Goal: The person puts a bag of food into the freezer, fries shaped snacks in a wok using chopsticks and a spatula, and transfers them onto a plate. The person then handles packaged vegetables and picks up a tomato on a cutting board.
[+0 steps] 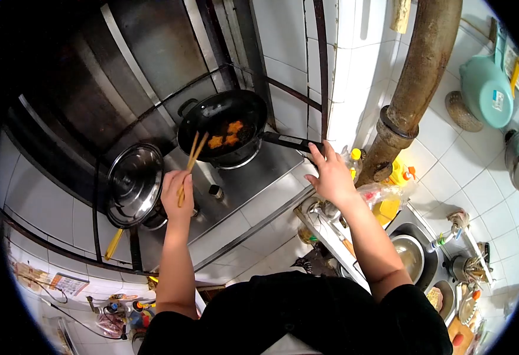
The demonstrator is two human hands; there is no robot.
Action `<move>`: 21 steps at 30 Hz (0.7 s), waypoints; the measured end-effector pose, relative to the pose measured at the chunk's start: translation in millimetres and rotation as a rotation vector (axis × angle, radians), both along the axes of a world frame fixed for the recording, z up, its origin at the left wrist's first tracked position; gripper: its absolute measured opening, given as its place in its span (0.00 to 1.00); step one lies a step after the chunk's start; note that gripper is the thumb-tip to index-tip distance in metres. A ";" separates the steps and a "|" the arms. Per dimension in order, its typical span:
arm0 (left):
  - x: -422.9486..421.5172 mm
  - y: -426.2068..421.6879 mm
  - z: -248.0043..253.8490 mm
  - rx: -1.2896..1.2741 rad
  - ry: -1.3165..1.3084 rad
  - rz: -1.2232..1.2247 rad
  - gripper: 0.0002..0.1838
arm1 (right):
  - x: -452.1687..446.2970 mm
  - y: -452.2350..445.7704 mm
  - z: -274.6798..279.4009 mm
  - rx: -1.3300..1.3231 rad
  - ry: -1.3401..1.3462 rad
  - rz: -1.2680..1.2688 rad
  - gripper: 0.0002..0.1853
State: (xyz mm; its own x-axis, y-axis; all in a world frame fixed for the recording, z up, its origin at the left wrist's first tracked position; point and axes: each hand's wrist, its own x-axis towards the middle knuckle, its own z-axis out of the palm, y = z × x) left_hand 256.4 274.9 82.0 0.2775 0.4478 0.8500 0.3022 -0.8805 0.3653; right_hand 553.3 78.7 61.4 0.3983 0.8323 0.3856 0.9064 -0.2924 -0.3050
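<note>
My left hand (177, 192) is closed around a pair of wooden chopsticks (194, 151), whose tips reach over the near left rim of a black wok (194, 127). Several orange-brown fried pieces (231, 139) lie in the wok, close to the chopstick tips. At the end of the wok's long black handle (286, 141) is my right hand (332, 171). Its fingertips rest on the handle while the thumb stretches away below it, so the hand looks open rather than wrapped round. The wok sits on a burner of the steel stove (236, 183).
Left of the wok stands a pot with a shiny lid (134, 183) and a black handle. A dark metal rail (286, 90) curves round the stove. To the right are a rusty pipe (416, 77), a yellow-capped bottle (354, 157) and a sink holding a metal basin (410, 257).
</note>
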 end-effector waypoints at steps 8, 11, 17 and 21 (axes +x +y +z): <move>6.0 -6.3 -10.0 0.071 0.010 -0.039 0.06 | -6.5 3.9 -2.0 -0.041 -0.003 -0.049 0.45; 5.6 -2.4 -15.2 -0.098 0.141 -0.041 0.06 | -4.4 5.3 -1.8 -0.051 -0.007 -0.047 0.45; 12.4 -2.5 -11.5 0.013 0.145 -0.091 0.06 | 2.0 10.8 1.0 -0.054 -0.023 -0.051 0.44; 17.7 -8.5 -8.6 -0.010 0.066 -0.050 0.06 | -0.4 14.2 4.6 -0.033 -0.062 -0.035 0.43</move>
State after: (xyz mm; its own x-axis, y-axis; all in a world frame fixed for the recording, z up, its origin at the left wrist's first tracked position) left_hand 274.1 266.4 73.4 0.3550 0.4401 0.8248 0.2813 -0.8916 0.3548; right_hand 552.9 92.9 66.0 0.4032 0.8312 0.3828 0.9124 -0.3331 -0.2377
